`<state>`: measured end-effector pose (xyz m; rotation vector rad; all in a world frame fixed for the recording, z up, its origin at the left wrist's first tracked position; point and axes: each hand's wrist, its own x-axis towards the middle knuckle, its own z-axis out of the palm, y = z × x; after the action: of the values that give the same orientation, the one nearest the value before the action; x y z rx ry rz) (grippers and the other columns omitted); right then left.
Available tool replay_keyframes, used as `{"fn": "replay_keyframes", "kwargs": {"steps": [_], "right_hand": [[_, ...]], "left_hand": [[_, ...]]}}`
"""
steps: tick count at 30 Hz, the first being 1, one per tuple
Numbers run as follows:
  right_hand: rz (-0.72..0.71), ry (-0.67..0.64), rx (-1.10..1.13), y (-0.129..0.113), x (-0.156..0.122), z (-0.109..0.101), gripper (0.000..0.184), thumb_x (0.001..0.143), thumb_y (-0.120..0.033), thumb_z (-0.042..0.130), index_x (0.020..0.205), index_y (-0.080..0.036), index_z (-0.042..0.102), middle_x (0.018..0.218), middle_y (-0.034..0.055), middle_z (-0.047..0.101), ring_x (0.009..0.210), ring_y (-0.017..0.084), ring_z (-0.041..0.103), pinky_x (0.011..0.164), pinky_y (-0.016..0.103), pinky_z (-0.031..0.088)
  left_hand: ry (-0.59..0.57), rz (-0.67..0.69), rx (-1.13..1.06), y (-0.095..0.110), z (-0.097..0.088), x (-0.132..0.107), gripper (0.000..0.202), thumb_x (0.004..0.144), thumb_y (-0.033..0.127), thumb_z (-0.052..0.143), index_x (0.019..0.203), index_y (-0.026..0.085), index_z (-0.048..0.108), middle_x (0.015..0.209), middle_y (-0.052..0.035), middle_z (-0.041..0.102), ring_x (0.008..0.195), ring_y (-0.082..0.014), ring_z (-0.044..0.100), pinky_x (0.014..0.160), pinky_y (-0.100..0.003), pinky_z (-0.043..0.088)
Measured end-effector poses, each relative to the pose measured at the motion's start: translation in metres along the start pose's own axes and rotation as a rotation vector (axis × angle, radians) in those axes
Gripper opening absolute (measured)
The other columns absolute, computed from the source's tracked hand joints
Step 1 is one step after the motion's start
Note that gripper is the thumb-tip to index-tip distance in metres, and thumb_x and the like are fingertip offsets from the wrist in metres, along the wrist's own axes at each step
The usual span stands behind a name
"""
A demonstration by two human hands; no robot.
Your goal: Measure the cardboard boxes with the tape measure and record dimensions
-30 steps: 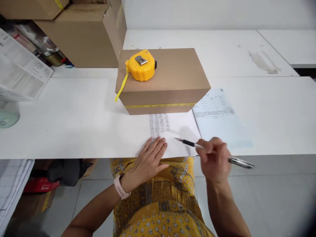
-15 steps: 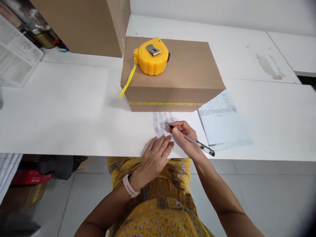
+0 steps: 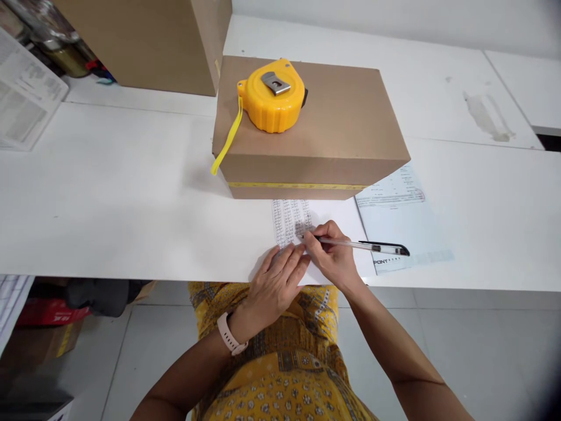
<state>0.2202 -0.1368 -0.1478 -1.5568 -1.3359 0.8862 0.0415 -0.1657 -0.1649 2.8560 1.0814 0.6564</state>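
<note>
My right hand (image 3: 333,255) is closed round a clear pen (image 3: 363,246) whose tip rests on a white sheet of printed figures (image 3: 294,222) at the table's near edge. My left hand (image 3: 275,282) lies flat on the same sheet, fingers stretched out, just left of the pen tip. Directly behind the sheet stands a shut cardboard box (image 3: 333,126) with a strip of yellow tape along its front. A yellow tape measure (image 3: 274,102) sits on the box's lid, its yellow strap hanging over the left front corner.
A pale blue form (image 3: 401,219) lies right of the sheet, partly under the box. A bigger cardboard box (image 3: 153,41) stands at the back left, with printed papers (image 3: 24,99) and jars beside it. The white table (image 3: 109,199) runs wide to both sides.
My right hand has brought the pen from the table's right edge onto the printed sheet, beside my left hand. The view has shifted closer to the box.
</note>
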Motion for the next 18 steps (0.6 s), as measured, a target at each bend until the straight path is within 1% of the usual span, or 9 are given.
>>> {"fn": "replay_keyframes", "kwargs": {"steps": [2, 4, 9, 18], "right_hand": [[-0.004, 0.009, -0.006, 0.0023, -0.0006, 0.0007, 0.028, 0.093, -0.041, 0.064, 0.078, -0.024, 0.048, 0.057, -0.0069, 0.051, 0.047, 0.009, 0.042, 0.047, 0.024, 0.034], [-0.022, 0.005, -0.015, 0.0039, -0.0015, 0.0010, 0.028, 0.093, -0.041, 0.063, 0.078, -0.025, 0.046, 0.057, -0.0070, 0.051, 0.047, 0.009, 0.042, 0.047, 0.024, 0.034], [-0.035, -0.014, -0.057, 0.0049, -0.0017, 0.0010, 0.027, 0.094, -0.042, 0.061, 0.079, -0.025, 0.047, 0.056, -0.0072, 0.050, 0.047, 0.010, 0.042, 0.048, 0.025, 0.035], [-0.029, -0.024, -0.127, 0.0017, -0.0005, 0.0009, 0.025, 0.093, -0.039, 0.060, 0.078, -0.025, 0.047, 0.060, -0.0057, 0.053, 0.050, 0.010, 0.045, 0.050, 0.026, 0.038]], "left_hand": [[-0.004, 0.001, -0.001, -0.0001, 0.0001, -0.0002, 0.043, 0.104, 0.032, 0.053, 0.141, 0.010, 0.058, 0.146, -0.0119, 0.063, 0.138, -0.0260, 0.054, 0.119, -0.045, 0.039], [-0.015, -0.003, -0.001, -0.0003, 0.0000, -0.0005, 0.045, 0.104, 0.033, 0.054, 0.142, 0.010, 0.058, 0.146, -0.0122, 0.063, 0.138, -0.0259, 0.054, 0.119, -0.045, 0.039], [-0.008, -0.005, -0.008, -0.0006, -0.0001, -0.0005, 0.045, 0.104, 0.032, 0.053, 0.142, 0.009, 0.058, 0.146, -0.0129, 0.063, 0.137, -0.0261, 0.054, 0.119, -0.045, 0.039], [-0.012, -0.006, -0.007, 0.0002, 0.0000, 0.0005, 0.045, 0.103, 0.032, 0.056, 0.142, 0.009, 0.058, 0.145, -0.0122, 0.064, 0.137, -0.0262, 0.055, 0.118, -0.045, 0.040]]}}
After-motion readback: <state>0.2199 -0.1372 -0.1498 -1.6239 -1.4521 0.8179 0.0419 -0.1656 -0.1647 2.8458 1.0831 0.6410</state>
